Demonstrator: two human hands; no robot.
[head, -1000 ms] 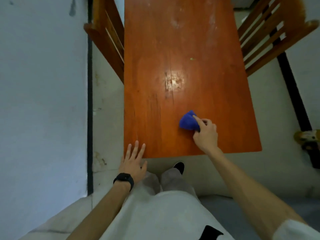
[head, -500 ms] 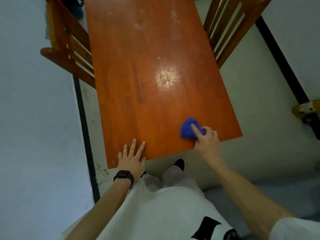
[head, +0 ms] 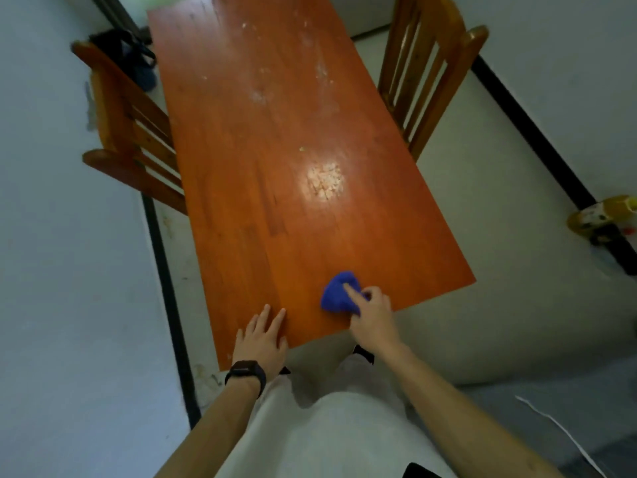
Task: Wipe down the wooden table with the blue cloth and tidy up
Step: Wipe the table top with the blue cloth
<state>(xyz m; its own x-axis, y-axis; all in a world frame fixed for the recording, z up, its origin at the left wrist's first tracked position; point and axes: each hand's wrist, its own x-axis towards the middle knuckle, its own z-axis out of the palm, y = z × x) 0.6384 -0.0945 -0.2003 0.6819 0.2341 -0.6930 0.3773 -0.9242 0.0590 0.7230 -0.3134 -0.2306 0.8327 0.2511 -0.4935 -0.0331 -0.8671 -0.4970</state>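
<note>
A long reddish wooden table (head: 282, 188) runs away from me, with pale dusty smears on its far half and a small speck near the middle. A bunched blue cloth (head: 337, 294) lies on the table close to the near edge. My right hand (head: 373, 315) presses on the cloth and grips it, the index finger stretched over the top. My left hand (head: 261, 339), with a black watch on the wrist, lies flat with fingers spread on the near left corner of the table.
Wooden chairs stand on both sides: one (head: 127, 132) at the left, one (head: 427, 63) at the right. A dark bag (head: 134, 60) sits behind the left chair. A yellow and white object (head: 603, 219) lies by the right wall. White walls close in on both sides.
The view has swung, so the table now slants to the right. My right hand has dragged the cloth nearer to the front edge. The left hand stays flat on the corner.
</note>
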